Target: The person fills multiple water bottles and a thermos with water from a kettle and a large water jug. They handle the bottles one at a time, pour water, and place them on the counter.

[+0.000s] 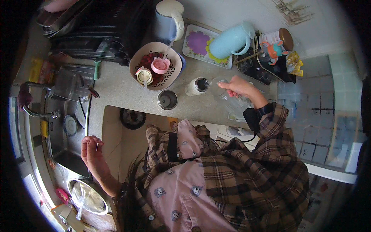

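My right hand (239,87) is closed on a clear pitcher (232,105), which is tilted with its mouth at the opening of a white insulated bottle (195,87). The bottle stands upright and uncapped on the counter. To its left is an open stainless steel cup (167,99). Behind them a beige basket (135,55) holds a pink lid (160,65), a round lid with a straw (144,76) and red fruit. My left hand (93,146) is raised by the sink's front edge, fingers curled, with a thin white thing at the fingertips that I cannot identify.
A sink (62,148) with a faucet (43,113) lies at the left. Along the back stand a kettle (168,20) and a flowered tray (189,53) with a light blue jug (232,40). A black rack (269,63) is at the right; a bagged bowl (87,197) is lower left.
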`<state>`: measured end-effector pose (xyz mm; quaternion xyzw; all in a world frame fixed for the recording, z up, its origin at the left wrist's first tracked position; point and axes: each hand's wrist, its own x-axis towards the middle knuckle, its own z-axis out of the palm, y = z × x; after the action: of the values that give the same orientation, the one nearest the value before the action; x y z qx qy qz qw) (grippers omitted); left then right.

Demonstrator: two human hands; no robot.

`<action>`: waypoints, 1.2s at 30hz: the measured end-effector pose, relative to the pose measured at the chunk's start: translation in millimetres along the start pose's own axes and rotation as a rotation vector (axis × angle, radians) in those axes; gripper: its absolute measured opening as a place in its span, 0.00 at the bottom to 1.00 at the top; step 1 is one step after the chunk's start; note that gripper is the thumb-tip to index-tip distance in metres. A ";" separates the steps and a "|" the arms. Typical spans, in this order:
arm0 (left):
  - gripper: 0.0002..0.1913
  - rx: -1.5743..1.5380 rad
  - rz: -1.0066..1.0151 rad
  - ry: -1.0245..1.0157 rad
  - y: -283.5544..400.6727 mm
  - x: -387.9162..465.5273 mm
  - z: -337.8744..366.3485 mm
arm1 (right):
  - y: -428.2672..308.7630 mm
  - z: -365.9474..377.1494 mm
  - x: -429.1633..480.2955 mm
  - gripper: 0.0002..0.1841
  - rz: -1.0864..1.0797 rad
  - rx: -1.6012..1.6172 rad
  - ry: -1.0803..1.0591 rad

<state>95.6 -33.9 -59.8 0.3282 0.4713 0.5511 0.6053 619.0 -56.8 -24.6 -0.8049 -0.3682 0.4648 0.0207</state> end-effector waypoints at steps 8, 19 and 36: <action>0.04 -0.037 -0.010 -0.002 -0.5 2.5 3.1 | -7.3 -4.2 -8.6 0.34 0.000 -0.026 -0.017; 0.04 -0.026 -0.026 0.005 -0.3 2.7 0.9 | -15.0 -6.7 -12.6 0.35 0.005 -0.040 -0.039; 0.04 -0.024 -0.022 0.023 -5.2 0.5 1.0 | -13.5 -4.7 -4.6 0.34 0.020 -0.066 -0.075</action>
<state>98.4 -34.3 -64.4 0.3093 0.4750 0.5537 0.6100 613.4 -48.3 -13.5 -0.7909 -0.3759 0.4822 -0.0244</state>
